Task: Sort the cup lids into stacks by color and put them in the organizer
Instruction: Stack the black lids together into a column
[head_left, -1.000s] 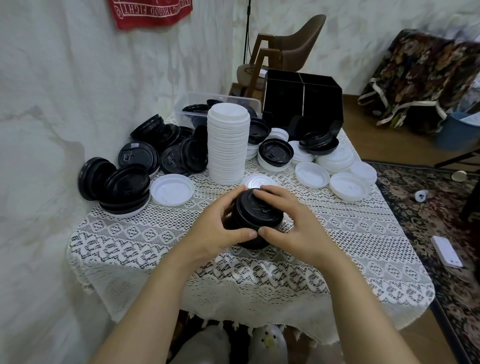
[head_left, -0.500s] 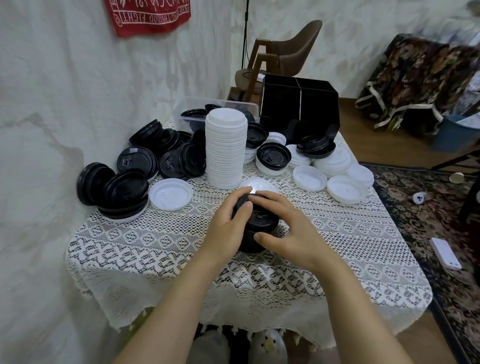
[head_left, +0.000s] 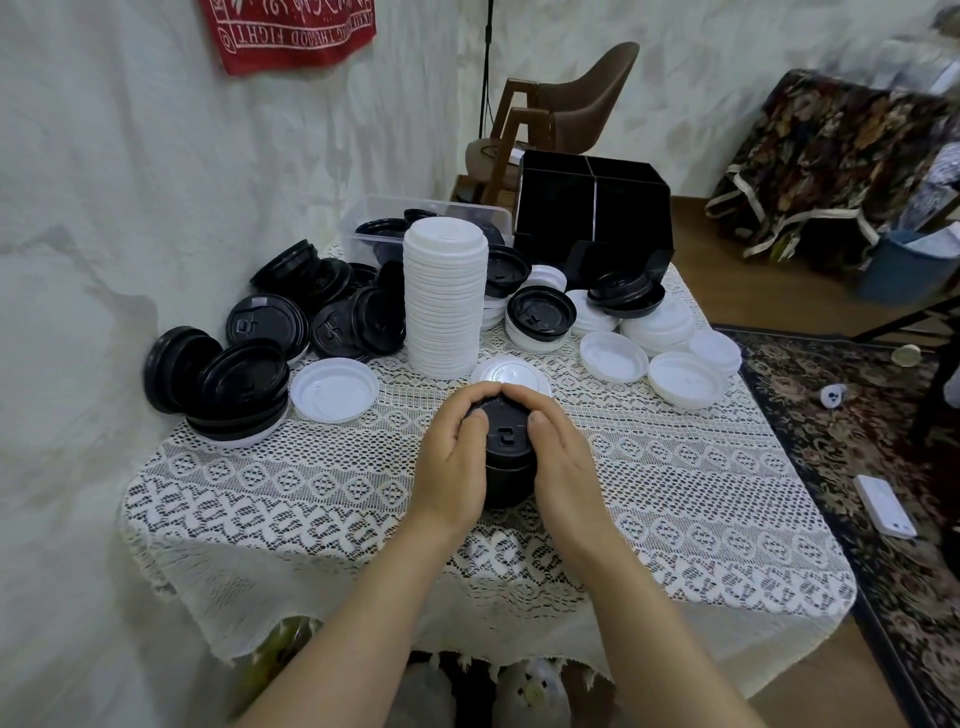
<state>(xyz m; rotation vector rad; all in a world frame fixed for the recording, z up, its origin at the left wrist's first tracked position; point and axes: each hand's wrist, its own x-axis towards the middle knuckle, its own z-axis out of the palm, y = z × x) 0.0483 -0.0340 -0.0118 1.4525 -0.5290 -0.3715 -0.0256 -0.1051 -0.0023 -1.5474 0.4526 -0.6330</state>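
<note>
Holds the black lid stack (head_left: 506, 441) on the table (head_left: 675, 493) in the closed grip of left hand (head_left: 452, 467) and right hand (head_left: 563, 462), covering its sides; lid count unreadable

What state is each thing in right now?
black lid stack, upright on the tablecloth, between both hands.
left hand, grips the black lid stack.
right hand, grips the same stack.
white lid stack, upright, untouched.
loose black lids, heaped at left, unsorted.
loose white lids, scattered at right, unsorted.
organizer, at far edge, contents not visible.
</note>
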